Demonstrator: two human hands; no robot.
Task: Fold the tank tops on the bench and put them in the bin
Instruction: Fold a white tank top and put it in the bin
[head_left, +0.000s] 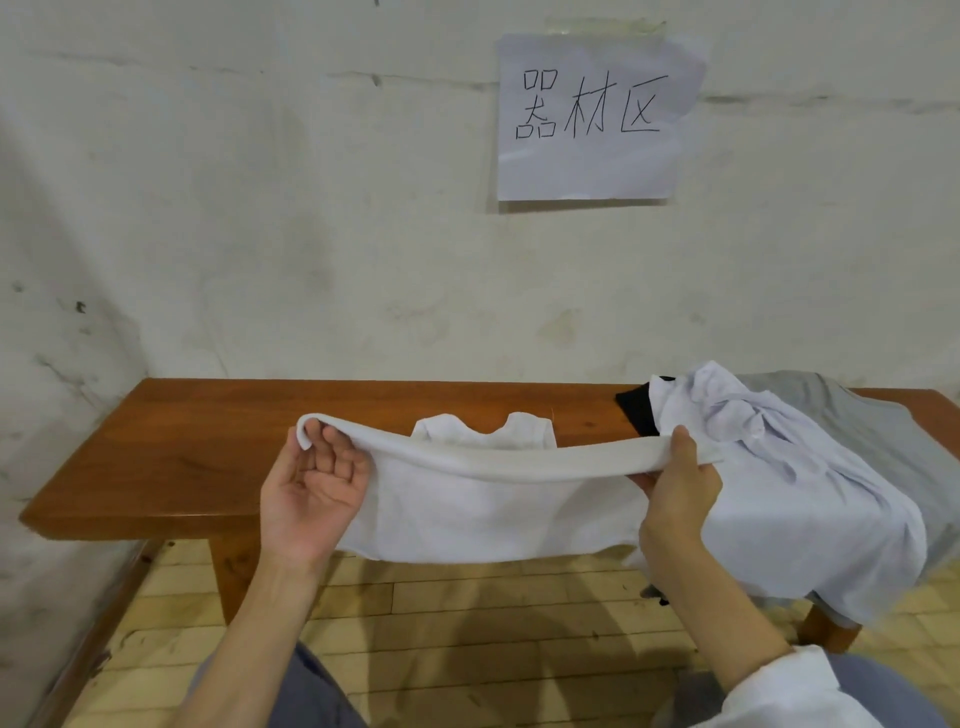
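One white top (467, 499), half-folded: its fold is lifted just above the bench (208, 431), the straps lie on the wood behind, and the hem hangs over the front edge. Left hand (311, 488): palm up, fingers hooked under one end of the fold. Right hand (678, 483): pinches the other end. Pile (779, 457) of unfolded garments, white, black and grey, just beside at right. No bin in view. Risks: the hooked left grip looks loose, and a slip would drop that end and skew the fold; the right end may snag the pile.
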